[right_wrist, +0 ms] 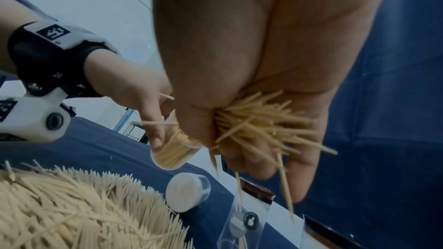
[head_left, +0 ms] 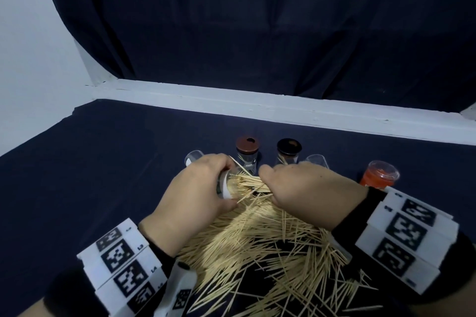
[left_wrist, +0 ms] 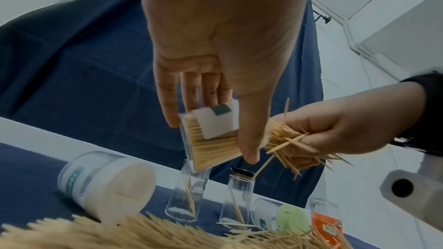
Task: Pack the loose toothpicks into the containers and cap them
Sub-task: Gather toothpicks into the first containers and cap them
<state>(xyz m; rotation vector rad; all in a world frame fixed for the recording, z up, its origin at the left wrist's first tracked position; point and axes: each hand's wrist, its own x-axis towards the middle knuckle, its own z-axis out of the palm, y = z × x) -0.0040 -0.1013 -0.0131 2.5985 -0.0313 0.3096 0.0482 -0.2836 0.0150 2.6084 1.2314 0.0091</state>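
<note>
Two bare hands met above a dark blue cloth [head_left: 103, 162] covering a table. The left hand [head_left: 198, 188] reached forward with its back turned upward, fingers and thumb curled round a small clear container [left_wrist: 210, 139] held on its side. The container was already packed with toothpicks, its open mouth facing the right hand [head_left: 306, 190]. That hand came in from the right, also back upward, its fingers closed around a bundle of toothpicks [left_wrist: 287, 139] whose tips bristled out in several directions. The bundle's end touched the container's mouth, just beside the left thumb.

Beneath both wrists lay a large pile of loose toothpicks [head_left: 257, 252], spread across the cloth toward the viewer. Beyond the hands stood a row of containers: a clear jar with a brown lid [head_left: 247, 153], a clear jar with a black lid [head_left: 289, 152], and, well to the right, an orange container [head_left: 378, 177]. A white-labelled tub [left_wrist: 105, 183], full of toothpicks, lay tipped on its side to the left. Each wrist wore a white band printed with black square markers [head_left: 123, 267].
</note>
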